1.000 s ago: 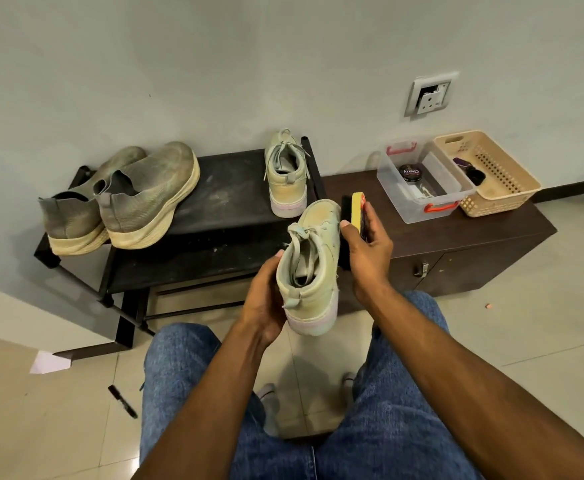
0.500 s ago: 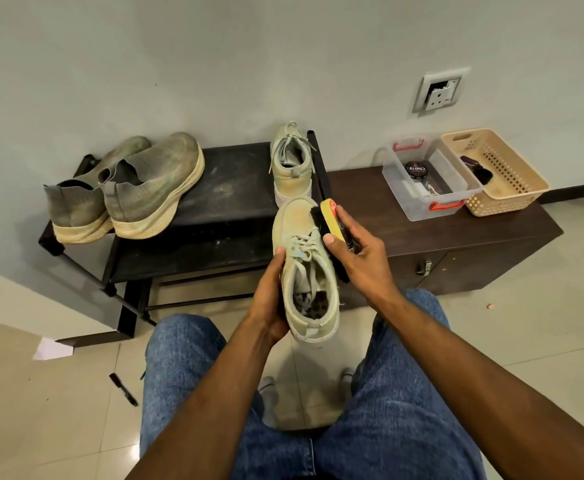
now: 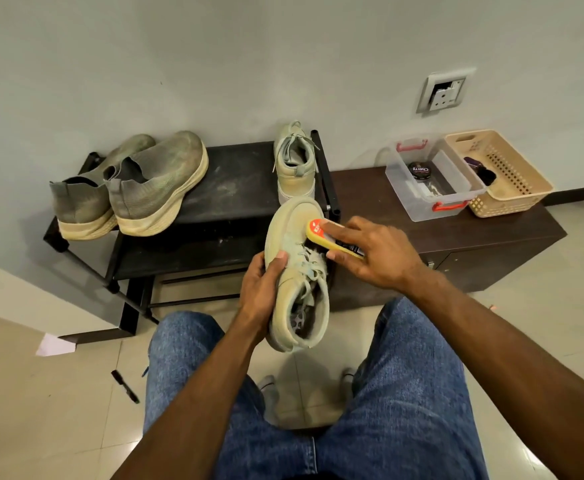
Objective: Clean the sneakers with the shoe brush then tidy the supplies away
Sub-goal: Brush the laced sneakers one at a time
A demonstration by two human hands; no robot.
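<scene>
A: Sneaker?
B: Pale suede sneaker (image 3: 295, 271), held above the black shoe rack (image 3: 235, 181); left hand (image 3: 261, 296) curled round its side.
A: Brush?
B: Yellow oval shoe brush (image 3: 332, 239) on the toe, right hand (image 3: 377, 254) gripping it, forefinger straight.

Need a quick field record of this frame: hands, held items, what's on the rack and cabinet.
left hand: grips the held sneaker from its side, toe pointing away
right hand: holds the shoe brush against the sneaker's upper near the laces
rack: matching sneaker at right, grey knit pair at left
cabinet: clear box with a polish tin, beige basket beside it
floor: black marker, paper scrap
</scene>
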